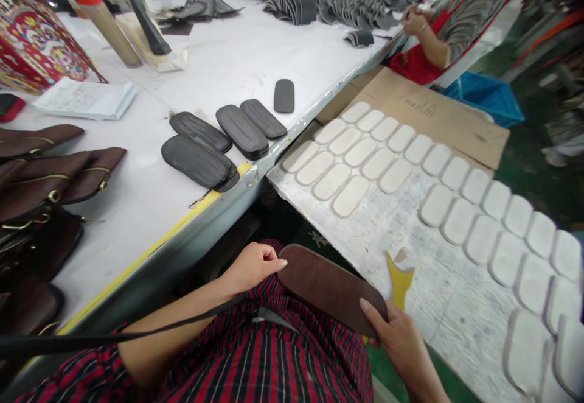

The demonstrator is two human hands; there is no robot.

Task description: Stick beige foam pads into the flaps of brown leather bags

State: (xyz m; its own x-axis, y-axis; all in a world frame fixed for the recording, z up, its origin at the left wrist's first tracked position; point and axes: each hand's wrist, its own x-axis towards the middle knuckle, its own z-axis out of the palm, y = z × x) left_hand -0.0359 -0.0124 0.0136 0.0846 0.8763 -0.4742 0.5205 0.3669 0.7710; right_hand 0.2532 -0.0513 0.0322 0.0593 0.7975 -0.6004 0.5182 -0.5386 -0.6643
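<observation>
As seen now from the head camera, slanting just above the striped clothing (274, 354): one brown panel (333, 290), long, flat and rounded at both ends. Gripped at one end by the right hand (406, 342), with thumb flat on top and fingers tucked beneath, closed to little more than the panel's own thickness. Across now to the left hand (253, 266): curled nearly closed, with thumb tip right at the opposite end; cannot tell whether pinching the edge or merely touching it. Looks light, judging by so easy a hold, and fairly stiff, running out from the right hand without visible sag. Likely to bow a little if pushed from both ends, though, and probably more grippy than slippery, going by the dull, leathery face. Not fragile by the look of it, yet quite possibly easy to mark with a nail. Best taken by the rim near the rounded ends, with thumb above, fingers below and pads laid flat. Over on the white table (118, 232): grey panels (196, 161), mostly in overlapping piles. And to the right, on the metal board (438, 296): pale panels (350, 196) laid flat in rows, plus a forked yellow scrap (400, 278) close by the right hand, touching or not impossible to tell
</observation>
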